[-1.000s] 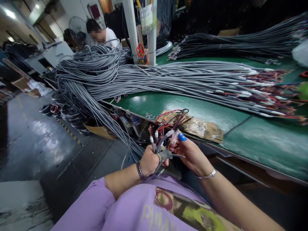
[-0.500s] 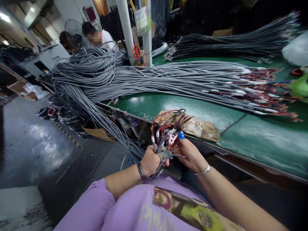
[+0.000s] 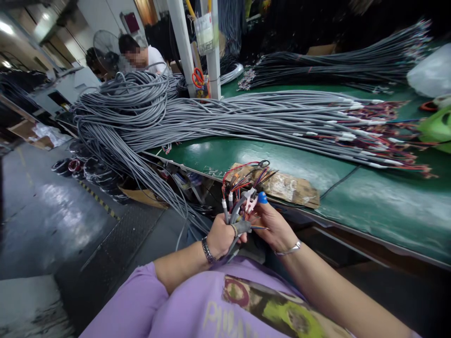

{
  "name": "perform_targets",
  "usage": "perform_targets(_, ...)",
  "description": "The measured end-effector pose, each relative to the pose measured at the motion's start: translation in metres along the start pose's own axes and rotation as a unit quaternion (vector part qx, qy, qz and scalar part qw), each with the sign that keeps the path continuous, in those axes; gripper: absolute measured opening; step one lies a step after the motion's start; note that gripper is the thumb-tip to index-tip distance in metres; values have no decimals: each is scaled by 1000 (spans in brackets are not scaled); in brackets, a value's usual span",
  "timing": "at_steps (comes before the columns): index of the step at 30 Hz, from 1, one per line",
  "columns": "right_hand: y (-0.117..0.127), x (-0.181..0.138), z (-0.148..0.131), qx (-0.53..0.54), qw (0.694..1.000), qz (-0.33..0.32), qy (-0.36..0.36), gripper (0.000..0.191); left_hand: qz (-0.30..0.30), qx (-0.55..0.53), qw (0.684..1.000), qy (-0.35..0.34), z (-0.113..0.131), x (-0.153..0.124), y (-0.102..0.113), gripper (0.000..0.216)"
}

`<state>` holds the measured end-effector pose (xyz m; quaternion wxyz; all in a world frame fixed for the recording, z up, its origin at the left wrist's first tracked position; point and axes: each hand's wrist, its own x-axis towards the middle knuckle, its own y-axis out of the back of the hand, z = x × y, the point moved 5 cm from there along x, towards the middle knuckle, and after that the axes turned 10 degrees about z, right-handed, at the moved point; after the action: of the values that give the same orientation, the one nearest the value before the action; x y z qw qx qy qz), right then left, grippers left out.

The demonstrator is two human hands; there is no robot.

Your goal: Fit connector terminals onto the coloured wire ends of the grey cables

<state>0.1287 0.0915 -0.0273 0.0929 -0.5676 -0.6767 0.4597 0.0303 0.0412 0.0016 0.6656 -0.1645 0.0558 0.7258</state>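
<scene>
Gray cables (image 3: 237, 209) bunch in the left hand (image 3: 220, 237), clenched around them; the right hand (image 3: 273, 227) is at their loose wires (image 3: 241, 184) (whether it grips anything, I cannot tell). Just beyond, a taped board (image 3: 292, 187) lies before the long cable bundle (image 3: 246, 112) across the green workbench (image 3: 384, 202).

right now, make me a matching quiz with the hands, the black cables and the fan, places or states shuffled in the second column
Column one
1. left hand
2. right hand
3. black cables
4. fan

Column two
A. at the back of the green table
B. closed around a bunch of gray cables
C. in the background, beside a person in white
D. has a blue cover on the thumb

Right pairs: 1-B, 2-D, 3-A, 4-C
</scene>
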Motion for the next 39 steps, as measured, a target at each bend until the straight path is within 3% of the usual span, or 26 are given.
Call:
perform_targets(12,-3,-8,3,-17,1000,-21,-14,46,-12,6,998,-63,-2,-7,9,44)
perform_targets(17,3,-11,-2,0,1000,7,5,26,-26,7,997,-69,-7,-11,12,41)
perform_targets(23,3,-10,-4,-18,999,13,23,28,0,-3,997,-83,4,-10,10,41)
perform_targets(32,-1,-6,-2,-11,1000,0,3,33,27,-1,997,-78,4,-3,6,44)
perform_targets(39,-5,-6,1,-30,999,-40,-6,38,29,5,999,-36,1,-2,2,45)
